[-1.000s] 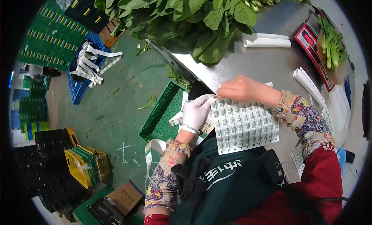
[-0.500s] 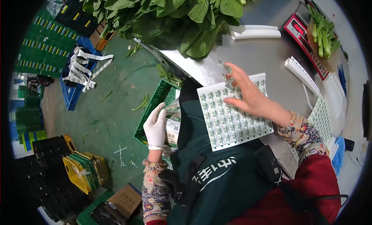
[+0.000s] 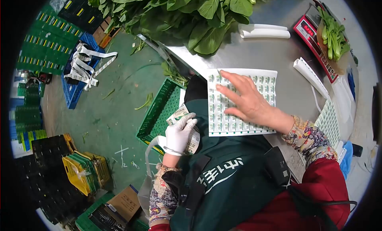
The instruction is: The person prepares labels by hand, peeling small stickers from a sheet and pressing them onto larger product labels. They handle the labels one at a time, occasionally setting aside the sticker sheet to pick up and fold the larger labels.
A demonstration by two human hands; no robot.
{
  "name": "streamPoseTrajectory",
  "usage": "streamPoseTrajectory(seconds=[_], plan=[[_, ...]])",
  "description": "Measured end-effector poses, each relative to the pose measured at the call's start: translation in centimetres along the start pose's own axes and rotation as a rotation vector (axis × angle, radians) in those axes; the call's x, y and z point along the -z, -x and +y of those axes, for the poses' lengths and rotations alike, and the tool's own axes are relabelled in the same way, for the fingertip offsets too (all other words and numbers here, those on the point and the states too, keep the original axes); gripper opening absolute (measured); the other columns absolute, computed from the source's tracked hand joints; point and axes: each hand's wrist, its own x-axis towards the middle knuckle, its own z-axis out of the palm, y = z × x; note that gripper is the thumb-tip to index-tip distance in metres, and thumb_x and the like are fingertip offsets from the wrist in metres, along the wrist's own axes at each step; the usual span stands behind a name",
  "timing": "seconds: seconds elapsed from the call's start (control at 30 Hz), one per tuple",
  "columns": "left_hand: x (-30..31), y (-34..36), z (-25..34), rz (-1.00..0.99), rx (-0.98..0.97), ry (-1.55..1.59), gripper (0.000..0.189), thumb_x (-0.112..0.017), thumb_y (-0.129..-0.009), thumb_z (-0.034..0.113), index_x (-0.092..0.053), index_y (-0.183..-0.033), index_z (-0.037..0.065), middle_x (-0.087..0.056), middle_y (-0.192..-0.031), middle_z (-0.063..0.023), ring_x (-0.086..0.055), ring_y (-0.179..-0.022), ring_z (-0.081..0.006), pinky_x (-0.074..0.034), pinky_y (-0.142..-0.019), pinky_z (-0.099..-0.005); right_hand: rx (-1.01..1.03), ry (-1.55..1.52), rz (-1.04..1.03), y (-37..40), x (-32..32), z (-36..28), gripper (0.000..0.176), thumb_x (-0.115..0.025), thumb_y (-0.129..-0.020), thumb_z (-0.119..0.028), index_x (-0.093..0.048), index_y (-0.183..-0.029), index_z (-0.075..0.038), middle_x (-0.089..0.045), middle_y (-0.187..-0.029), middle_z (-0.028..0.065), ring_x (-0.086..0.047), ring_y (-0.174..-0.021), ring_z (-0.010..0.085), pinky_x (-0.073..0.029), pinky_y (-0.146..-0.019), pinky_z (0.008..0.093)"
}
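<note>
My left hand (image 3: 179, 136), in a white glove, is closed on printed plastic packaging (image 3: 178, 115) with green and dark print. One part sticks out above the fingers, another (image 3: 193, 142) shows beside the palm, and a pale translucent strip (image 3: 148, 161) trails below the wrist. My bare right hand (image 3: 248, 99) is spread over a white sheet of small green-printed stickers (image 3: 217, 111). Its fingers lie apart across the sticker rows and hide part of them. The sheet lies at the near edge of the metal table (image 3: 270, 52), against my dark green apron (image 3: 227, 151).
Leafy greens (image 3: 179, 16) are heaped at the table's far side. A red scale (image 3: 314, 44) bears a bunch of greens (image 3: 333, 38). Rolled white sheets (image 3: 264, 31) and another sticker sheet (image 3: 328, 119) lie nearby. A green crate (image 3: 159, 111) stands below, left of the table.
My right hand has come down onto the sticker sheet, which now lies straighter and slightly farther up. My left hand has shifted right toward my apron, with the packaging bunched in it.
</note>
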Motion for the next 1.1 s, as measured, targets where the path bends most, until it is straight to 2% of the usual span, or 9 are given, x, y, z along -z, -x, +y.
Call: streamPoseTrajectory(seconds=[0.1,0.3,0.33,0.37,0.47,0.53,0.8,0.93,1.1], plan=[[0.0,-0.1,0.6,-0.105,0.038,-0.112,0.021,-0.065,-0.083,0.009,-0.066,-0.102,0.001,-0.068,-0.087,-0.0035,-0.057,-0.076,-0.0037,-0.047,-0.071,-0.0208,0.026,0.032,0.000,0.6,-1.0,-0.2,0.085,-0.077,-0.061,-0.013,-0.036,-0.136,-0.019,-0.026,-0.143,0.0143,-0.032,-0.127,0.0332,-0.029,-0.100,0.0490],[-0.7,0.0,0.3,-0.091,0.015,-0.094,0.021,-0.066,-0.082,0.009,-0.067,-0.102,0.002,-0.068,-0.086,-0.0032,-0.057,-0.075,-0.0036,-0.047,-0.070,-0.0205,0.021,0.113,-0.080,1.0,-2.3,-0.8,0.087,-0.077,-0.062,-0.019,-0.034,-0.137,-0.023,-0.021,-0.146,0.0129,-0.022,-0.134,0.0296,-0.017,-0.108,0.0506],[-0.5,0.0,0.5,-0.086,0.019,-0.091,0.021,-0.065,-0.082,0.010,-0.067,-0.101,0.001,-0.068,-0.086,-0.0033,-0.057,-0.075,-0.0036,-0.047,-0.070,-0.0205,0.004,0.095,-0.077,1.0,-2.2,-0.8,0.087,-0.077,-0.062,-0.019,-0.033,-0.137,-0.022,-0.021,-0.146,0.0130,-0.022,-0.134,0.0301,-0.018,-0.108,0.0507],[-0.2,-0.1,0.6,-0.075,0.036,-0.132,0.022,-0.065,-0.081,0.021,-0.068,-0.099,0.008,-0.069,-0.088,-0.0078,-0.066,-0.078,-0.0150,-0.049,-0.073,-0.0246,-0.011,0.077,-0.076,1.0,-2.2,-0.7,0.088,-0.077,-0.062,-0.019,-0.033,-0.138,-0.022,-0.021,-0.146,0.0132,-0.022,-0.133,0.0305,-0.018,-0.107,0.0509],[0.8,-0.1,0.1,0.011,-0.037,-0.127,0.020,-0.065,-0.082,0.019,-0.069,-0.098,0.008,-0.069,-0.087,-0.0085,-0.066,-0.078,-0.0130,-0.050,-0.073,-0.0242,-0.077,0.038,-0.027,0.7,-1.7,-0.5,0.089,-0.077,-0.062,-0.019,-0.032,-0.139,-0.021,-0.020,-0.146,0.0138,-0.023,-0.133,0.0321,-0.020,-0.106,0.0515],[1.1,-0.2,-1.2,0.054,-0.004,0.024,0.018,-0.065,-0.082,0.011,-0.068,-0.097,0.002,-0.069,-0.086,-0.0077,-0.062,-0.077,-0.0072,-0.049,-0.072,-0.0231,-0.117,0.038,0.012,0.5,-1.4,-0.2,0.089,-0.077,-0.063,-0.018,-0.031,-0.139,-0.020,-0.020,-0.146,0.0142,-0.024,-0.132,0.0332,-0.022,-0.106,0.0517],[3.4,0.1,1.1,0.180,0.007,0.071,0.019,-0.061,-0.085,0.006,-0.065,-0.102,-0.003,-0.067,-0.085,-0.0035,-0.057,-0.074,-0.0040,-0.048,-0.069,-0.0200,-0.170,0.157,0.057,0.2,-1.1,1.2,0.086,-0.076,-0.064,-0.014,-0.032,-0.138,-0.019,-0.020,-0.145,0.0148,-0.025,-0.131,0.0353,-0.024,-0.104,0.0521],[5.6,0.7,2.4,0.253,0.077,0.339,0.022,-0.057,-0.087,0.006,-0.062,-0.107,-0.004,-0.064,-0.099,-0.0048,-0.057,-0.086,-0.0082,-0.046,-0.079,-0.0217,-0.153,0.137,0.050,-0.8,-0.7,0.4,0.086,-0.076,-0.064,-0.013,-0.033,-0.138,-0.019,-0.020,-0.145,0.0153,-0.025,-0.131,0.0358,-0.024,-0.104,0.0518],[5.9,1.0,5.8,0.235,0.010,0.386,0.028,-0.052,-0.090,0.005,-0.056,-0.115,-0.006,-0.059,-0.112,-0.0077,-0.055,-0.097,-0.0109,-0.043,-0.086,-0.0241,-0.010,-0.055,-0.016,-4.2,-2.2,-5.0,0.084,-0.075,-0.066,-0.015,-0.032,-0.138,-0.019,-0.020,-0.145,0.0155,-0.025,-0.131,0.0355,-0.025,-0.103,0.0511]])
